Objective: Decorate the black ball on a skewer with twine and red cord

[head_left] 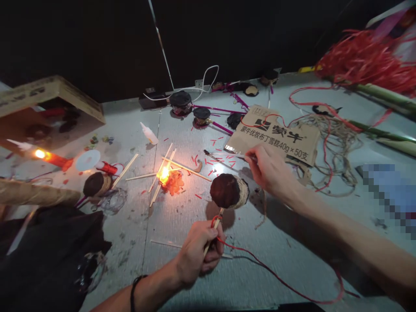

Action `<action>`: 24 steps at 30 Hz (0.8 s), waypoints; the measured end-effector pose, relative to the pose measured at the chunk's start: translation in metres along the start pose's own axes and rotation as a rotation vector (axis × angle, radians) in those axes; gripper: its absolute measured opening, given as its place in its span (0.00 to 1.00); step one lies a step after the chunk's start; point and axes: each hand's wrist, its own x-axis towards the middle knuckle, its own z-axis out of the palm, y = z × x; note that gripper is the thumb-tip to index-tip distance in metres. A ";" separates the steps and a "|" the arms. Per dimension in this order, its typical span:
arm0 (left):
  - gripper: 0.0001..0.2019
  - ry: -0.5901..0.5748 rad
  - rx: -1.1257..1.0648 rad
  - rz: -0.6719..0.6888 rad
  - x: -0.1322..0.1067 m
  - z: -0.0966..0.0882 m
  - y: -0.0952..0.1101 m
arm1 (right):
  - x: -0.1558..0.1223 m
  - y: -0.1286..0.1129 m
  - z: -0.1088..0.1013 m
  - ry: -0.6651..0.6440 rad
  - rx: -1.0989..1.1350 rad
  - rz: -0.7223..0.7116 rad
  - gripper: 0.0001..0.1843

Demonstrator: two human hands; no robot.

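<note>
My left hand [203, 247] is closed around the wooden stick handle of a small rattle drum [224, 190]. The drum has a black cloth face and twine wound round its side. A red cord [253, 256] is looped on the handle and trails off to the right. My right hand [264, 167], beyond the drum, pinches a thin translucent stick [227, 155] with a blackened tip, which looks like a glue stick. To the left of the drum burns a small flame [164, 174] in a pool of melted red wax [174, 183], with several wooden sticks [186, 167] lying round it.
Similar drums [181, 103] with purple handles lie at the back. Right of them is a flat cardboard piece [276, 134] beside tangled twine [344, 151]. A glue bottle [149, 133], a cardboard box [81, 102] and black cloth [52, 255] are left. Red ribbon [364, 60] lies right.
</note>
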 end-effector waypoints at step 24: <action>0.16 -0.083 0.014 -0.026 -0.004 -0.001 0.000 | -0.023 0.018 -0.081 0.580 -0.141 0.142 0.10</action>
